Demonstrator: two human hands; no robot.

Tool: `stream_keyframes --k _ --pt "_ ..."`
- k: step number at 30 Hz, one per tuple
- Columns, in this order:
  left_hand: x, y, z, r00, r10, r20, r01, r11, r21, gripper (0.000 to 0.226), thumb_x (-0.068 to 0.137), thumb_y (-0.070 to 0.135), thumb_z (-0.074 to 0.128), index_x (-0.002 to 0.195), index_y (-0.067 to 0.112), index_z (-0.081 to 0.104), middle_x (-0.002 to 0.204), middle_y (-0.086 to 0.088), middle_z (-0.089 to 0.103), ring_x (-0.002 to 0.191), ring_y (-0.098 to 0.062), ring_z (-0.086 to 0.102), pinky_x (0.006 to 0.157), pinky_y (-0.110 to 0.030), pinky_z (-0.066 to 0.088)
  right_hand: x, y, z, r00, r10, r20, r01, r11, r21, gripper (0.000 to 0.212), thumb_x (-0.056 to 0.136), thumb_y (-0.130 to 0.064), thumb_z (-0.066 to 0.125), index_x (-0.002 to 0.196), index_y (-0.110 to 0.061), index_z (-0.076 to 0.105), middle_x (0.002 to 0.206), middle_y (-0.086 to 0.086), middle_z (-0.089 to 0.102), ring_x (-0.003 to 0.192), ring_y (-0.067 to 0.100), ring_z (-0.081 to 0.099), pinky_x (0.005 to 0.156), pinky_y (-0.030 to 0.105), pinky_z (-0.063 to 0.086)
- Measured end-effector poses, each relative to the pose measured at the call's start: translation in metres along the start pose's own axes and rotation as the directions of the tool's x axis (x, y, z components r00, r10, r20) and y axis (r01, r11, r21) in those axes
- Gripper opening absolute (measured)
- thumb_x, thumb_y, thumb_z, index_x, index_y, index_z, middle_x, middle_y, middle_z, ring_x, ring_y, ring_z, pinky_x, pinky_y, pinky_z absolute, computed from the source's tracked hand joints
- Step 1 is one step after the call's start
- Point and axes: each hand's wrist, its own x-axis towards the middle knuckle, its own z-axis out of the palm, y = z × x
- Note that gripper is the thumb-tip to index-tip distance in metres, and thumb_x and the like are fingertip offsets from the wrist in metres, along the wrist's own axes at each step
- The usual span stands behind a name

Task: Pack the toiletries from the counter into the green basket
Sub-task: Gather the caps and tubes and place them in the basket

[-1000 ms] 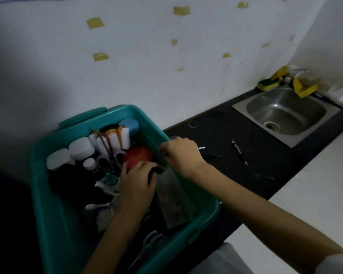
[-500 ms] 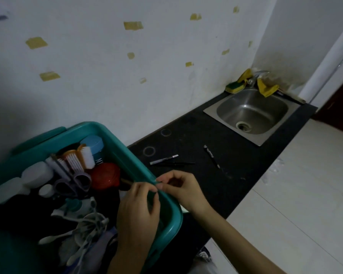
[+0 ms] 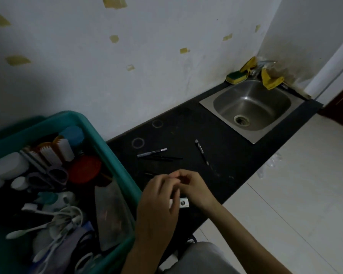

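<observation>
- Mostly done: green basket [image 3: 115,161] at the left end of the tabletop [image 3: 186,131] is crowded w/ brushes [image 3: 55,151], red lid [image 3: 85,169], scissors [image 3: 53,176], toothbrushes [image 3: 28,230], jars etc.
- Left to pack, all lying on the tabletop apart from the basket: silver pen-like tool [image 3: 151,152], thin black sticks [image 3: 164,158] just beside it, slim tool [image 3: 202,153] nearer the sink, small white box [image 3: 184,203] below the hands.
- Left hand [image 3: 158,200] & right hand [image 3: 196,189] meet just right of the basket, fingers [image 3: 166,180] curled tip to tip. They may pinch something small; too dark, can't tell.
- Est. a few pick-ups to go.
</observation>
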Motion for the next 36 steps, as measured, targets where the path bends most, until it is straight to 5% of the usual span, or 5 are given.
stream_keyframes --k 5,12,20,27,36 --pt "-0.008 0.006 0.054 0.975 -0.072 0.208 0.080 0.996 -0.030 0.026 0.089 0.018 0.060 0.113 0.027 0.060 0.114 0.011 0.055 0.102 -0.004 0.051 0.080 -0.012 0.039 0.007 0.036 -0.046 0.997 0.055 -0.054 -0.061 0.990 -0.126 0.010 0.087 -0.009 0.065 0.093 -0.014 0.071 0.090 -0.001 0.072 0.085 0.009 0.069 0.076 0.020 0.054" --pt "-0.041 -0.031 0.113 0.820 -0.451 0.353 0.457 0.887 0.073 0.044 0.093 0.015 0.051 0.135 0.024 0.043 0.138 0.006 0.040 0.123 -0.010 0.043 0.099 -0.025 0.041 0.026 0.097 -0.069 0.984 0.177 -0.022 -0.172 0.906 -0.387 0.009 0.085 -0.026 0.068 0.089 -0.034 0.066 0.089 -0.016 0.068 0.084 -0.003 0.064 0.074 0.014 0.048" --pt "-0.050 -0.039 0.145 0.692 -0.663 0.285 0.685 0.728 0.032 0.071 0.094 0.006 0.050 0.152 0.023 0.013 0.158 0.000 0.007 0.139 -0.016 0.030 0.106 -0.030 0.039 0.057 0.129 -0.060 0.972 0.101 0.214 0.081 0.709 -0.701 0.046 0.079 -0.039 0.073 0.121 -0.026 0.057 0.114 -0.009 0.055 0.099 0.007 0.058 0.080 0.019 0.048" --pt "-0.052 -0.032 0.169 0.639 -0.753 0.159 0.757 0.652 0.045 0.067 0.095 0.011 0.050 0.151 0.021 0.014 0.156 0.003 0.016 0.141 -0.014 0.021 0.113 -0.024 0.025 0.068 0.147 -0.054 0.919 0.113 0.377 0.285 0.470 -0.835 0.044 0.084 -0.048 0.063 0.118 -0.022 0.054 0.117 0.000 0.051 0.105 0.017 0.051 0.077 0.030 0.048" --pt "-0.056 -0.029 0.183 0.542 -0.836 0.090 0.839 0.533 -0.108 0.066 0.090 0.015 0.061 0.147 0.027 0.030 0.133 -0.001 0.034 0.119 -0.015 0.046 0.098 -0.029 0.045 0.077 0.150 -0.053 0.846 0.179 0.503 0.423 0.350 -0.836 0.035 0.084 -0.035 0.066 0.112 -0.014 0.059 0.117 0.004 0.052 0.108 0.021 0.050 0.080 0.032 0.048"
